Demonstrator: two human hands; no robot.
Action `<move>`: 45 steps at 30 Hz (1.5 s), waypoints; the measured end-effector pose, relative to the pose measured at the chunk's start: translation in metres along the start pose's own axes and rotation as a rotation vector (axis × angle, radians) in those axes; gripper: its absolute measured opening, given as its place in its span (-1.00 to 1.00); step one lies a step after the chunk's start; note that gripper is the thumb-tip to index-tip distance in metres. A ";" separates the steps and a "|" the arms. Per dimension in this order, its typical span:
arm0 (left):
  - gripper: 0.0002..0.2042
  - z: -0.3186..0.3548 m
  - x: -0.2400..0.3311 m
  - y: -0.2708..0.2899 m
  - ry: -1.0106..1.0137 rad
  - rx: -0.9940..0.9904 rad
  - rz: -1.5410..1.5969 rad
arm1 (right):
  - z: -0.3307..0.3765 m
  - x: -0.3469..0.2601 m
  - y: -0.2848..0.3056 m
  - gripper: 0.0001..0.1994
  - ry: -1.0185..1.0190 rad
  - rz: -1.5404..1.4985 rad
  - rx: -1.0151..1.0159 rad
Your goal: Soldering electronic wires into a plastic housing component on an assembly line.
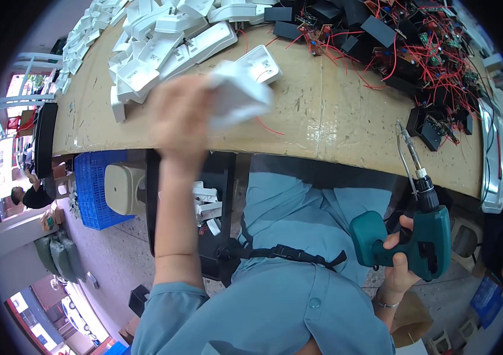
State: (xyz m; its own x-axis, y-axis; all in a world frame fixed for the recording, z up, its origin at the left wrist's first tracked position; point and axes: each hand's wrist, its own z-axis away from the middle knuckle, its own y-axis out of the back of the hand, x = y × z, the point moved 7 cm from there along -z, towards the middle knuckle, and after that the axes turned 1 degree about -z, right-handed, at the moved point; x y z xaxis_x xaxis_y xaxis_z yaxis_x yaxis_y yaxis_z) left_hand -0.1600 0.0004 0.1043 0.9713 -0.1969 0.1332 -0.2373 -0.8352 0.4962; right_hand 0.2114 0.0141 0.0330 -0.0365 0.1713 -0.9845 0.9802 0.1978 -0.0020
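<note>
Over the left part of the table, my left hand [181, 118] is closed on a white plastic housing [241, 94]; motion smears both, so the finger positions are unclear. Just beyond it lies another white housing [268, 64] with a red wire. In front of my body at the right, my right hand [401, 251] is wrapped round the handle of a green soldering gun [432, 242]. The gun's metal tip and thin feed tube point up and away, over the table's near edge. A black box with a circuit board [432, 131] lies close to that tip.
White housings [174, 41] are heaped at the far left of the table [334, 112]. Black boxes, circuit boards and red wires [405, 47] pile up at the far right, beside a metal tray [492, 160]. Below stand a blue crate [97, 189] and a stool [123, 189].
</note>
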 end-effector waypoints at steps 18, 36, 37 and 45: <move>-0.74 -0.019 0.098 -0.111 -0.146 -0.139 0.356 | 0.005 0.000 0.018 -0.31 0.013 -0.056 0.079; -0.88 -0.133 0.112 -0.137 -0.538 -0.183 0.246 | -0.010 0.010 0.060 -0.45 -0.063 0.118 -0.071; -0.89 -0.128 0.120 -0.128 -0.668 -0.241 0.086 | -0.011 0.020 0.058 -0.44 -0.203 0.143 -0.242; -0.88 -0.134 0.116 -0.172 -0.649 -0.258 0.353 | -0.017 -0.025 0.019 -0.45 0.112 0.067 0.141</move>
State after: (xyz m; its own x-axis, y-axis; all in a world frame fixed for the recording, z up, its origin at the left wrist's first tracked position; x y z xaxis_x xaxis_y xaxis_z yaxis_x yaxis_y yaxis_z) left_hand -0.0083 0.1901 0.1495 0.6324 -0.7560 -0.1691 -0.4521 -0.5374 0.7120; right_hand 0.2276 0.0302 0.0610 0.0156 0.2876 -0.9576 0.9984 0.0469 0.0303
